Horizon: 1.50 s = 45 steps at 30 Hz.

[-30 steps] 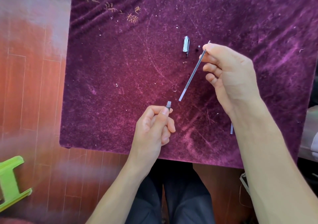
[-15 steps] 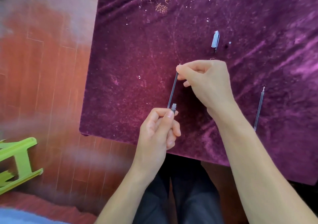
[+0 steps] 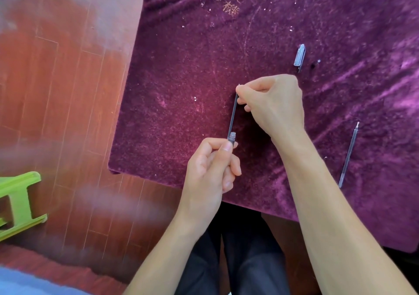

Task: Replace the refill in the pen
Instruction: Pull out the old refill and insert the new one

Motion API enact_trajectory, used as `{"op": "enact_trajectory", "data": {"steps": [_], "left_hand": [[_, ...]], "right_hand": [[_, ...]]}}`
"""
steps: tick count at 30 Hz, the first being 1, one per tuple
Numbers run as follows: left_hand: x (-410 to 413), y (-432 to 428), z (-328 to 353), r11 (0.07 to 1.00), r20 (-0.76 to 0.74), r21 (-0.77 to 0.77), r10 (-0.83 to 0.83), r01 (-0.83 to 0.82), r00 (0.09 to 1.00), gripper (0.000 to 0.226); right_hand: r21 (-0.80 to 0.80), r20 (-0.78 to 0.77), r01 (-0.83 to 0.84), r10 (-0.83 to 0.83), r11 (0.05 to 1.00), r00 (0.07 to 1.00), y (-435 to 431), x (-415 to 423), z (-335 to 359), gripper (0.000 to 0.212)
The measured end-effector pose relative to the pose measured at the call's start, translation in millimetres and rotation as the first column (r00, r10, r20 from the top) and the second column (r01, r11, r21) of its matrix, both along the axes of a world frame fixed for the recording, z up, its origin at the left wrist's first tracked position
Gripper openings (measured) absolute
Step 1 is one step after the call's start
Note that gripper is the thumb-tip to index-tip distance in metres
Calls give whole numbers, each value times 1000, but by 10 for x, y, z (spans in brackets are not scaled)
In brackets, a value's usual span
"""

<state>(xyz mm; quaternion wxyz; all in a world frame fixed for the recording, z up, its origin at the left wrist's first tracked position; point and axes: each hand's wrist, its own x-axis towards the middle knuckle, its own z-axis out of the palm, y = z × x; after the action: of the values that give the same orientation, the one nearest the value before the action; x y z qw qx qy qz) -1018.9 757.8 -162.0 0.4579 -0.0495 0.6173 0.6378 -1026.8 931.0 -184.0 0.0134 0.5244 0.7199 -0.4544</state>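
My left hand (image 3: pixel 212 170) grips the clear pen barrel (image 3: pixel 231 137); only its threaded open end shows above my thumb. My right hand (image 3: pixel 273 104) pinches the top of a thin dark refill (image 3: pixel 233 116) between thumb and forefinger. The refill points down and its lower end is at the barrel's mouth, seemingly inside it. A second refill (image 3: pixel 348 155) lies on the purple cloth to the right of my right forearm. The clear pen cap (image 3: pixel 299 57) lies farther back on the cloth, with a tiny dark piece (image 3: pixel 314 65) beside it.
The table is covered by a purple velvet cloth (image 3: pixel 181 90) whose near edge runs just under my hands. Reddish wooden floor lies to the left, with a green plastic stool (image 3: pixel 18 201) at the lower left. My dark-trousered legs show below the table edge.
My right hand brought the refill down and left from mid-air to the barrel's open end. The view shifted left, so the second refill came into sight on the right.
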Motion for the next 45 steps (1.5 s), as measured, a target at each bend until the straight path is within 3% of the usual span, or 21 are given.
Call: {"op": "enact_trajectory", "data": {"steps": [8,16,23,28,35,45], "left_hand": [[-35,10,-12,1000,9,-2,9,-9,1000,17],[-42,218,29,999,-6,18,-48,48,999,17],[154,597,-33,985,-9,28,-169,169,986,16],[305,787,-62,969,-16,23,-245,245,969,17],[405,907,-83,947,-31,14,-320,320,947,16],[443,957,-152,947,-33,13,-322,322,946,17]], "right_hand": [[6,-23,3,-3,1000,1000,6,21,16,19],[40,-277,215,-196,976,941,186,637,272,8],[136,-172,399,-375,907,911,525,1440,232,8],[215,-60,415,-412,884,909,719,1726,130,7],[162,9,404,-411,900,912,808,1812,61,20],[61,140,375,-380,925,914,914,1785,74,16]]}}
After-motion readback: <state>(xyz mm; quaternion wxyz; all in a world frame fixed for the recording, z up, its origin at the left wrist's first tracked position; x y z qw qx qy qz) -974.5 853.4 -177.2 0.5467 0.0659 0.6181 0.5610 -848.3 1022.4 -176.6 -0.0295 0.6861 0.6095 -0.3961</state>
